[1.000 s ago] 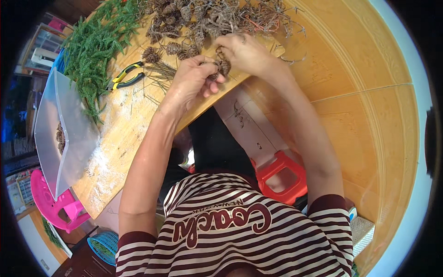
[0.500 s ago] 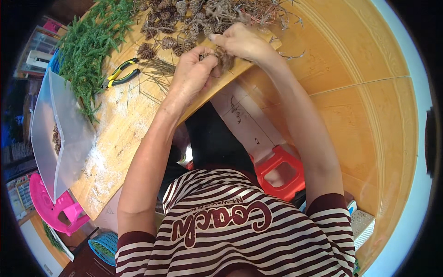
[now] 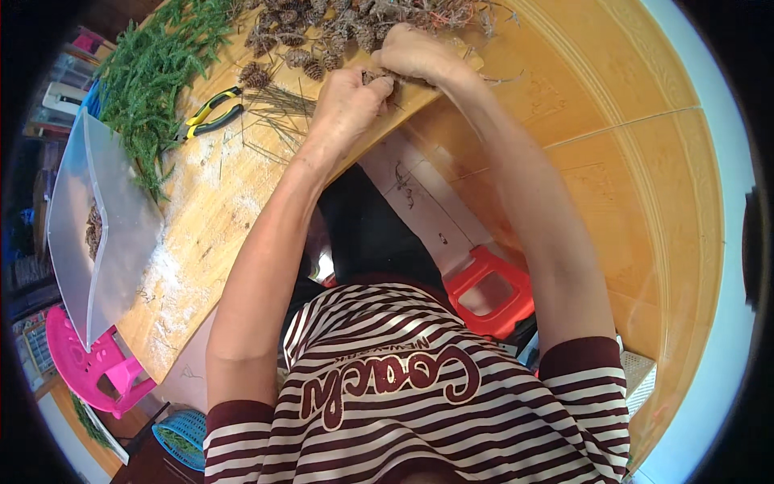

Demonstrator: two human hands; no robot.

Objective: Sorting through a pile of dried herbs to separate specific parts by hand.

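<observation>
Head view, left hand (image 3: 347,101), fingers gripping one pine cone (image 3: 371,77) near the edge of the table (image 3: 218,214), right hand (image 3: 415,56) curled, its hold hidden, one pair of pliers (image 3: 219,123), one red stool (image 3: 490,323).

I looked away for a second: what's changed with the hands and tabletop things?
The left hand rolled back-side up and moved farther over the table; the right hand moved slightly that way. The left still holds a pine cone; whether the right grips anything is hidden. The yellow-and-black pliers and evergreen sprigs stayed put; only the view shifted slightly.
</observation>
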